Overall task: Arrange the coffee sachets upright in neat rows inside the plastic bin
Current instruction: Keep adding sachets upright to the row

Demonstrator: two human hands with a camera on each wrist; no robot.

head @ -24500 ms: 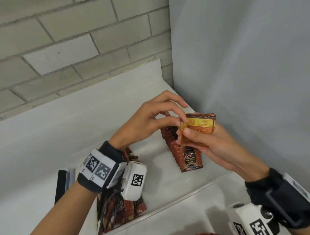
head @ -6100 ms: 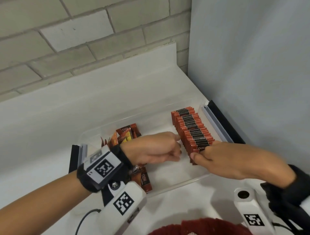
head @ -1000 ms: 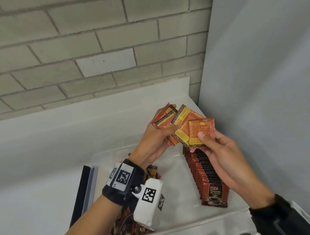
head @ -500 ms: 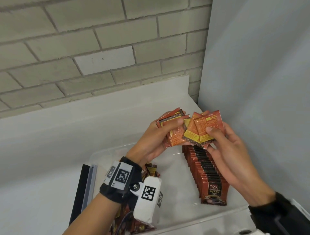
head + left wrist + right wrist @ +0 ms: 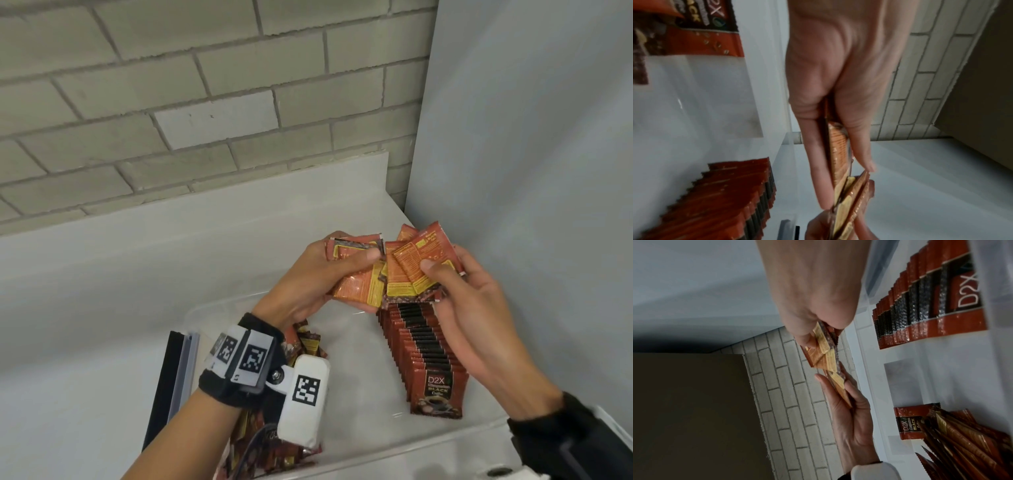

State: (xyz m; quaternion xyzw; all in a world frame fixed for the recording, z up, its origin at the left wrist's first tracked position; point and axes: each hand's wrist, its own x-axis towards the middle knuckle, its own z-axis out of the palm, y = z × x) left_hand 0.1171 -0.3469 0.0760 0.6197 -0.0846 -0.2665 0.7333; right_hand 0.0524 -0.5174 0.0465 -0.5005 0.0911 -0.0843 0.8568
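Left hand (image 5: 310,279) and right hand (image 5: 469,308) pinching fanned coffee sachets (image 5: 394,270) above clear plastic bin (image 5: 359,359), upright sachet row (image 5: 423,359) standing below right, loose sachet pile (image 5: 301,346) lying left, black lid (image 5: 164,383) sitting on white desk (image 5: 85,394), brick wall (image 5: 205,96) behind

A plain storage or utility corner: painted brick wall (image 5: 212,102), white counter (image 5: 102,274), grey side panel (image 5: 531,137).

Coffee sachets (image 5: 404,270) showing glossy crinkled foil, plastic bin (image 5: 363,394) looking clear and smooth, brick wall (image 5: 205,102) appearing rough and matt, wrist strap (image 5: 222,387) looking like black cloth
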